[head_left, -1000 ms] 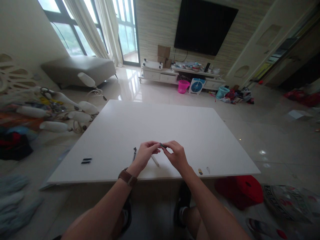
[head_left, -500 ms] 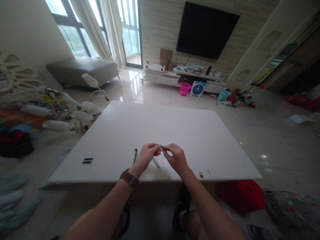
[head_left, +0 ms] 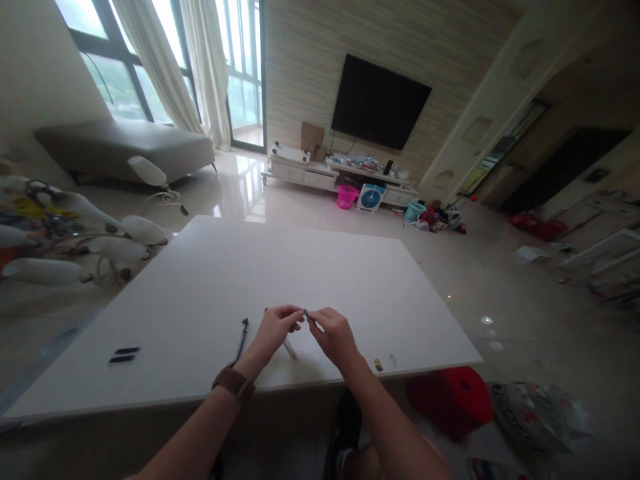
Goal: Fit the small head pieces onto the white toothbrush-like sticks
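Over the near part of the white table (head_left: 300,267), my left hand (head_left: 276,333) and my right hand (head_left: 334,335) meet at the fingertips. Pinched between them is a small dark piece (head_left: 306,314), too small for me to make out its kind. A brown-strapped watch (head_left: 233,383) is on my left wrist. Left of that hand lies a slim dark tool (head_left: 242,338) with a bent tip. A pale stick-like thing (head_left: 290,349) lies partly hidden beneath the left hand. Two short black strips (head_left: 125,355) rest farther left.
A tiny yellow-and-black piece (head_left: 378,365) and a small clear piece (head_left: 393,361) lie near the table's front right edge. A red stool-like object (head_left: 453,403) stands below that edge. Left of the table is a chandelier with white shades (head_left: 120,249).
The view has swung to the right and up, so the table and hands appear farther left and lower. Both hands keep their pinch on the small dark piece.
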`<control>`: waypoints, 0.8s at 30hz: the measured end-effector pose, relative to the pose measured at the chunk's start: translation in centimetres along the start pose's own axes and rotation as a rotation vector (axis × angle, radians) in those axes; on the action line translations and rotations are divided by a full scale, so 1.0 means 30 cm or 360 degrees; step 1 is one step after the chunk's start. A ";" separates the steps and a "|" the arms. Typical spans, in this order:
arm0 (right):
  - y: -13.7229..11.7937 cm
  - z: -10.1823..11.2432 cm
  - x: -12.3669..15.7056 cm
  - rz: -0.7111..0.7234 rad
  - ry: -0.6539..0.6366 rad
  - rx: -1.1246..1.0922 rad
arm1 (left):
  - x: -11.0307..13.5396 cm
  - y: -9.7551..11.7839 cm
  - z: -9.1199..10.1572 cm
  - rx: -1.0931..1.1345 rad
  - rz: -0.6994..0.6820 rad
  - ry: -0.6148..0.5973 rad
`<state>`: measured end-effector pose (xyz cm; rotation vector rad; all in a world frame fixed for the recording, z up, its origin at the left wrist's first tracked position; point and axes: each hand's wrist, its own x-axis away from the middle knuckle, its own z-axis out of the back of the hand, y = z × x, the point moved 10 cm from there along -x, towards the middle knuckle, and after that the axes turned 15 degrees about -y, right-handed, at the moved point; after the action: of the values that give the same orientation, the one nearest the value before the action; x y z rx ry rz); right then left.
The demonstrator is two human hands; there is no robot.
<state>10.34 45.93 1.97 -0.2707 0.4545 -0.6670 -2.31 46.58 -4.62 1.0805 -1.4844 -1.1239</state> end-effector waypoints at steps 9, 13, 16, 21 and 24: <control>0.131 0.324 0.104 -0.0438 0.0626 -0.0501 | 0.000 0.017 -0.029 0.0006 0.0006 -0.0021; 0.396 0.340 0.192 -0.0829 0.0736 -0.0846 | 0.009 0.012 -0.044 -0.0164 -0.0012 -0.0065; 0.612 0.355 0.324 -0.1191 0.0637 -0.0652 | 0.020 0.023 -0.038 -0.0347 -0.0067 -0.0076; 0.861 0.448 0.692 -0.1606 0.0590 -0.0376 | 0.041 0.049 -0.016 -0.0612 -0.0095 -0.0110; 0.960 0.471 0.898 -0.1830 0.0513 -0.0200 | 0.049 0.059 0.010 -0.0706 -0.0093 -0.0098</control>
<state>51.21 51.63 -5.27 -0.5534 0.6384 -1.8257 -3.00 45.52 -2.68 0.7883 -1.1760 -1.4539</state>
